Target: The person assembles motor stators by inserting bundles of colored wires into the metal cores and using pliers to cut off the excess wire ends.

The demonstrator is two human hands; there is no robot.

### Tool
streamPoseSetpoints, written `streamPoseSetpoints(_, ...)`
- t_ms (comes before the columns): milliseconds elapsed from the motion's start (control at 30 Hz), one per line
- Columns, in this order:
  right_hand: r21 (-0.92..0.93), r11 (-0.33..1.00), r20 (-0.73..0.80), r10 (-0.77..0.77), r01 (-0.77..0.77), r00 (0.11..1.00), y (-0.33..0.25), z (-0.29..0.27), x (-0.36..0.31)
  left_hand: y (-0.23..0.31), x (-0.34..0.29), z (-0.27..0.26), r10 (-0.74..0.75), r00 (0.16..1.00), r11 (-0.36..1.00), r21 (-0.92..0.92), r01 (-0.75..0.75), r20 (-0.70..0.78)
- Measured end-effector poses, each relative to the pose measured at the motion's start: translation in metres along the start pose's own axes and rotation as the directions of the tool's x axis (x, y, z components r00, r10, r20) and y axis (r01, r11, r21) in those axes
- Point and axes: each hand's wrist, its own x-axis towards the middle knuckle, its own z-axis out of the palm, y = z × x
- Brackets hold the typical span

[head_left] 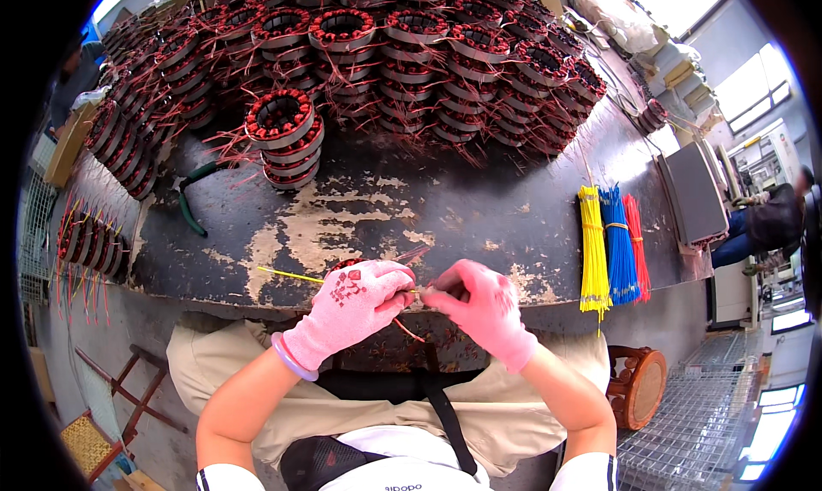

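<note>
Both my hands wear pink gloves and meet at the table's front edge. My left hand (355,303) is closed in a pinch on a thin yellow wire (291,274), whose free end sticks out to the left. My right hand (488,311) pinches at the wire's other end, and a small yellowish bit shows between the fingertips. A motor stator (347,264) with red windings is mostly hidden behind my left hand. From it, thin reddish leads (413,254) stretch up to the right. A short reddish wire (409,330) hangs below my fingers.
Stacked stators (342,30) fill the table's far side, with a shorter stack (282,131) nearer. Green-handled pliers (190,202) lie at left. Yellow (592,251), blue (618,247) and red wire bundles (635,247) lie at right. A wooden stool (638,388) stands below; another person (766,221) is far right.
</note>
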Motion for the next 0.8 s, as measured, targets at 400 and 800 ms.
streamPoseSetpoints(400, -0.392, 0.873, 0.037, -0.301, 0.291, 0.953, 0.009, 0.014, -0.011, 0.001, 0.0, 0.002, 0.032, 0.999, 0.998, 0.052, -0.032, -0.005)
streamPoseSetpoints(800, 0.19, 0.981, 0.181, -0.059, 0.024, 0.982, 0.006, 0.013, 0.009, 0.014, -0.005, -0.053, 0.099, 0.994, 0.986, 0.14, -0.092, -0.042)
